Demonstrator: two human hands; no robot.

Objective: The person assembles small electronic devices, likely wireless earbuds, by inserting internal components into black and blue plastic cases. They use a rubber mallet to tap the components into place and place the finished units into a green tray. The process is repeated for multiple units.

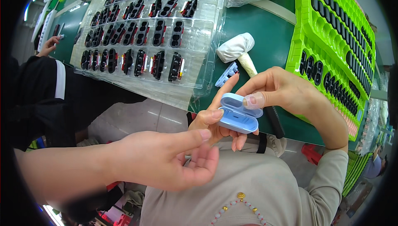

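parts [158, 33] in black colour lay in a clear tray [212, 43] at the upper left of the frame. below them, a forearm [87, 164], seemingly a co-worker's, ended in a half-curled hand [180, 159], apparently empty, close by the person's left hand [205, 118]; a bump there could loosen the hold. this left hand was grasping the open blue case [237, 122] in the centre, thumb on its rim, fingers beneath. the right hand [280, 87], right of centre, was pinching the lid [234, 101], its other fingertips partly hidden; too much pressure backward could, i judged, strain the hinge or tip the case out. at far right stood a green tray [298, 35].
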